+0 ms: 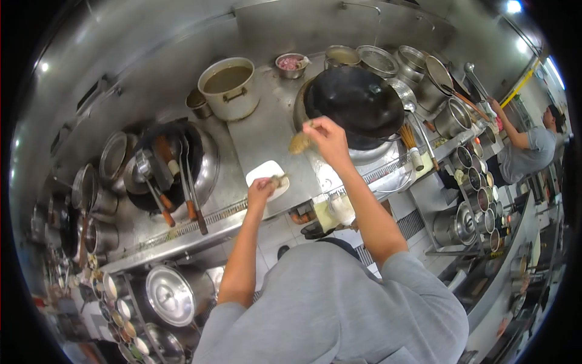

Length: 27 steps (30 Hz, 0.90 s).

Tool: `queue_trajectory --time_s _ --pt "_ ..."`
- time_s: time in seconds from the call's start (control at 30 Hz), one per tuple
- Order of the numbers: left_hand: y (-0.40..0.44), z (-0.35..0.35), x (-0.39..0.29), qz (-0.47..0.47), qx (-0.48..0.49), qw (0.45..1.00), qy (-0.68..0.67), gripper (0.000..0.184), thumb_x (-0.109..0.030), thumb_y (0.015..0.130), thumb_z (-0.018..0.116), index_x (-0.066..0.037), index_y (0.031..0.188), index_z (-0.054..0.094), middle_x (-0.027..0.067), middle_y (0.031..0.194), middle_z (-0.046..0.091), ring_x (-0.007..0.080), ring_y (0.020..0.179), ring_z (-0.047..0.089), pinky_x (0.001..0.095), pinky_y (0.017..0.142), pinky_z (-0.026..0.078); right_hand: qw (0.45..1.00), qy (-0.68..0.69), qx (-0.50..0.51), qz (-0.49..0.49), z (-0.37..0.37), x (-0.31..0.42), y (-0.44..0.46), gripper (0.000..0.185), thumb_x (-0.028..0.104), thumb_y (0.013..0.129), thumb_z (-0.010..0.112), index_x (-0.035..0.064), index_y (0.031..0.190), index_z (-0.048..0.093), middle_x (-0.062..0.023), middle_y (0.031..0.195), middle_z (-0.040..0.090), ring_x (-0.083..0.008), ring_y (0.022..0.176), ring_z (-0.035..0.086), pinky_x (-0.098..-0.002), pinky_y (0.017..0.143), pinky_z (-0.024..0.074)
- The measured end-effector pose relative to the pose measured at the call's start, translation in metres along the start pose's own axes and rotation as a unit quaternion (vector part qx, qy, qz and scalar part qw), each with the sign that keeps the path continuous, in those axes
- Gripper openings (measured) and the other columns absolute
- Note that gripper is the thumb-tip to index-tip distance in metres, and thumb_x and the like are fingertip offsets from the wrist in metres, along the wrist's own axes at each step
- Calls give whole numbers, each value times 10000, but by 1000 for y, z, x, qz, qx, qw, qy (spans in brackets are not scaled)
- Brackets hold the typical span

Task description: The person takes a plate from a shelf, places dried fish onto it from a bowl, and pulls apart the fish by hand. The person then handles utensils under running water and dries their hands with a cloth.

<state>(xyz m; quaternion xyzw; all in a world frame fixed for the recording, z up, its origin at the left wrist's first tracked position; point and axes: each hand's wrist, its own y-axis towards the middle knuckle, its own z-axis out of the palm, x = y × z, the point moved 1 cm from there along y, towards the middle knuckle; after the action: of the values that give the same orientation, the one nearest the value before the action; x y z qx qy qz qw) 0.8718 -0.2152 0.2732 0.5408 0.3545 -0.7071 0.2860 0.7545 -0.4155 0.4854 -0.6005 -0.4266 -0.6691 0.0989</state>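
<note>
My right hand (328,141) is raised between the plate and the large black wok (357,103). Its fingers pinch a flat, golden-brown piece of food (299,144) that hangs down; its exact kind I cannot make out. My left hand (260,192) is closed at the edge of a white plate (264,171) on the steel counter. From its fingertips a small brownish piece of food (279,181) sticks out over the plate.
A big pot of liquid (227,85) and a bowl of pink meat (291,65) stand at the back. On the left, a second wok (206,164) holds ladles and tools. Bamboo sticks (408,136) lie right of the black wok. Another person (530,145) works at far right.
</note>
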Motion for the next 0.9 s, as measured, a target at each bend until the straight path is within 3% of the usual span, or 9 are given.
queue_trajectory --time_s 0.17,0.33,0.4,0.47,0.5,0.53,0.63,0.8,0.9 --pt "-2 -12 38 -58 6 998 24 272 -53 807 657 -9 1059 564 68 910 615 135 759 593 260 655 490 997 -48 -27 49 -49 -54 -46 133 93 820 700 -13 883 650 -66 828 651 -110 740 609 -250 689 485" --pt "9 25 13 -115 11 987 -116 328 -65 810 635 -27 1115 521 86 1034 595 177 866 613 302 700 532 989 -15 -89 119 -100 -81 -94 125 77 830 689 -21 894 643 -53 813 645 -106 733 605 -239 680 481" --pt "38 51 -33 -60 20 976 -207 359 -54 777 629 -17 1111 504 97 1008 601 191 845 614 314 727 532 983 -77 -108 130 -116 -65 -103 108 66 835 682 -19 888 644 -47 816 651 -104 720 604 -241 659 481" --pt "99 83 -106 3 10 982 -188 349 -54 756 634 -34 1080 505 94 996 602 201 837 608 315 704 526 981 -56 -128 131 -129 -75 -114 105 67 836 682 -16 890 647 -43 818 653 -100 725 601 -242 662 479" --pt "155 96 -133 60 49 985 -154 226 -104 868 576 -17 1074 545 111 1036 603 210 826 620 323 677 541 979 -33 -146 137 -134 -81 -113 102 67 837 681 -13 892 650 -38 819 656 -96 731 598 -242 665 478" --pt "202 109 -164 92 73 980 -161 231 -197 886 608 -25 1036 570 98 1017 604 204 814 619 304 693 539 976 -42 -148 153 -136 -72 -112 102 61 839 679 -10 908 655 -38 825 657 -91 732 595 -239 671 479" --pt "233 144 -246 -40 -50 996 -65 630 -383 866 654 -14 1314 409 142 1224 497 286 1039 577 400 821 523 972 -67 -126 186 -143 -77 -112 92 69 864 663 -2 916 636 -20 846 648 -81 780 584 -222 716 464" --pt "178 118 -170 44 8 997 -59 588 -361 893 615 -114 1365 365 127 1278 479 271 1068 542 412 866 468 976 -37 -152 155 -133 -77 -104 111 80 852 676 -8 916 651 -30 847 650 -87 761 589 -228 696 469" --pt "108 64 -85 53 -47 997 -27 459 -261 900 593 -129 1310 433 106 1234 503 261 1060 559 410 854 464 978 -29 -144 148 -126 -90 -98 153 122 850 690 -7 927 663 -36 844 646 -87 765 580 -232 695 467"
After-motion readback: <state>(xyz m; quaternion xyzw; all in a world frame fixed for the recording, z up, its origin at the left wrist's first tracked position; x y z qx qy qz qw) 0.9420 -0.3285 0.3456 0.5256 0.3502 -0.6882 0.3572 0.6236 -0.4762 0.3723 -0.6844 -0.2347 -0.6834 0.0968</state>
